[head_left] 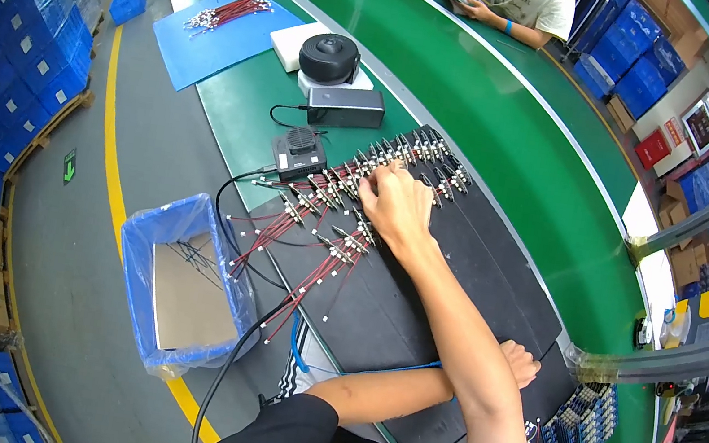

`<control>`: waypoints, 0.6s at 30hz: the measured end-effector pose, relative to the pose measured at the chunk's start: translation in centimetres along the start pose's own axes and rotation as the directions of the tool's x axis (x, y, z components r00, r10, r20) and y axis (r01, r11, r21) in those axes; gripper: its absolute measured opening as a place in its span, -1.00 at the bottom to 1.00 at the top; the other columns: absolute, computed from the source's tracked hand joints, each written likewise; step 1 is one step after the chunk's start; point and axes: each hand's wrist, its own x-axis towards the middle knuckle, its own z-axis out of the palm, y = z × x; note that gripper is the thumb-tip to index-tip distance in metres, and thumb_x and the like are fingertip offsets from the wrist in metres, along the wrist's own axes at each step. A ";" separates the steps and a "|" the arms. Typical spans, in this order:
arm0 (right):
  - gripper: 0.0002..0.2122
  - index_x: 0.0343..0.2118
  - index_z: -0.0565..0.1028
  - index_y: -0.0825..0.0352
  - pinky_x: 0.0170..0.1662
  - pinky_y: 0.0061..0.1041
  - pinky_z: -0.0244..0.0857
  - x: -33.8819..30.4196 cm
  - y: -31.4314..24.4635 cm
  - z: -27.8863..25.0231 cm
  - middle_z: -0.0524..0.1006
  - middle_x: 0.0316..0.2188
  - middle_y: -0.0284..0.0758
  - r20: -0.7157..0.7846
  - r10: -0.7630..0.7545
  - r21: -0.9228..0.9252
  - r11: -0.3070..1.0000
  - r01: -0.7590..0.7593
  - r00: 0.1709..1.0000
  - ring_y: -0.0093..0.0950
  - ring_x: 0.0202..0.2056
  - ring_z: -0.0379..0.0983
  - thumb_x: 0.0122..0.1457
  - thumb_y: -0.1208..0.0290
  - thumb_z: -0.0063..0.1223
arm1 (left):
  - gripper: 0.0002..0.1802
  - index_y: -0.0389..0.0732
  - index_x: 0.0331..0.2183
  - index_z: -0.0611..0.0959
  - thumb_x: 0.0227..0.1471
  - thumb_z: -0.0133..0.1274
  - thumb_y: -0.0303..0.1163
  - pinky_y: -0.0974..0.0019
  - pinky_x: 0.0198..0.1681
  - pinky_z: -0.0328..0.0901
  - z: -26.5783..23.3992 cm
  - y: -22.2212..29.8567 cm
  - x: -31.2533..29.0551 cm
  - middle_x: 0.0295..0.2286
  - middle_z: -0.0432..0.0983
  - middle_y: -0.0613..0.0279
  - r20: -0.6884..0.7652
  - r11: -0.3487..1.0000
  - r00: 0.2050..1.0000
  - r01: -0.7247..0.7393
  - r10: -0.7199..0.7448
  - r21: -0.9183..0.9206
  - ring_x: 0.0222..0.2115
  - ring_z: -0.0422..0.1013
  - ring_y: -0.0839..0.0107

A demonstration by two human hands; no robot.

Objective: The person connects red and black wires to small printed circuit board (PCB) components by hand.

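Observation:
My forearms cross, the right one on top. My right hand (397,205) is over the black mat (481,257), its fingers bent down among rows of small metal-tipped parts with red wires (337,185). Whatever its fingertips grip is hidden. Past the right forearm, my left hand (520,363) lies low at the mat with fingers curled; I cannot see what, if anything, is in it. Another cluster of wired parts (345,246) lies just left of my right hand, its red leads hanging toward the mat's edge. A blue cord runs to my left forearm.
A small black device (299,153), a grey box (346,107) and a round black object (330,57) stand beyond the parts. A lined blue bin (137,254) sits at left. More wired parts (575,438) lie at lower right. A person (521,5) works across the green conveyor (480,103).

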 end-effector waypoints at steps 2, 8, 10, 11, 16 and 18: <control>-0.80 -0.48 0.58 0.35 -0.39 -0.12 0.39 -0.2 0.2 0.6 0.57 -0.41 -0.09 -0.017 -0.018 0.006 1.000 0.018 1.000 -0.10 -0.46 0.55 0.11 0.30 0.12 | -0.77 -0.13 -0.42 0.59 0.18 -0.01 -0.22 0.16 -0.36 0.24 0.4 0.1 -0.1 -0.53 0.49 0.23 0.045 1.000 0.999 0.016 -0.016 0.000 -0.43 0.44 0.23; -0.83 -0.50 0.54 0.37 -0.43 -0.10 0.38 0.0 0.7 1.1 0.55 -0.37 -0.06 -0.004 -0.063 -0.067 0.996 0.063 0.998 -0.07 -0.49 0.54 0.11 0.36 0.11 | -0.81 -0.11 -0.38 0.56 0.19 -0.04 -0.23 0.20 -0.29 0.17 0.8 -0.2 -0.4 -0.46 0.42 0.24 0.079 0.999 0.996 0.035 -0.032 -0.033 -0.36 0.37 0.28; -0.84 -0.49 0.54 0.36 -0.43 -0.10 0.38 -0.1 0.7 0.9 0.55 -0.37 -0.07 -0.009 -0.056 -0.072 0.996 0.056 0.998 -0.08 -0.49 0.54 0.11 0.37 0.11 | -0.81 -0.11 -0.37 0.56 0.20 -0.04 -0.23 0.20 -0.29 0.17 0.8 -0.2 -0.4 -0.45 0.41 0.23 0.081 0.999 0.996 0.034 -0.031 -0.039 -0.36 0.36 0.28; -0.85 -0.48 0.54 0.36 -0.44 -0.11 0.39 -0.2 0.6 0.8 0.55 -0.36 -0.08 -0.011 -0.051 -0.074 0.996 0.050 0.999 -0.09 -0.49 0.54 0.11 0.38 0.11 | -0.81 -0.12 -0.37 0.56 0.19 -0.03 -0.24 0.20 -0.30 0.18 0.8 -0.2 -0.5 -0.46 0.43 0.23 0.037 0.999 0.999 0.016 -0.015 -0.036 -0.36 0.37 0.27; -0.82 -0.47 0.50 0.38 -0.51 -0.15 0.41 -1.3 -0.7 0.6 0.53 -0.36 -0.02 -0.130 -0.111 0.060 0.991 0.120 0.985 -0.12 -0.58 0.52 0.12 0.35 0.12 | -0.75 -0.16 -0.41 0.61 0.15 0.05 -0.19 0.12 -0.43 0.31 -0.6 -0.3 0.0 -0.56 0.54 0.16 -0.041 0.999 0.998 -0.050 0.049 -0.023 -0.49 0.51 0.15; -0.81 -0.48 0.53 0.32 -0.51 -0.18 0.36 -1.8 -2.5 0.4 0.49 -0.44 -0.17 -0.116 -0.124 0.110 0.985 0.136 0.986 -0.14 -0.52 0.50 0.11 0.30 0.15 | -0.75 -0.17 -0.42 0.61 0.14 0.05 -0.19 0.12 -0.46 0.32 -1.3 -0.4 0.0 -0.57 0.55 0.13 0.014 1.000 1.000 -0.023 0.023 -0.008 -0.51 0.52 0.14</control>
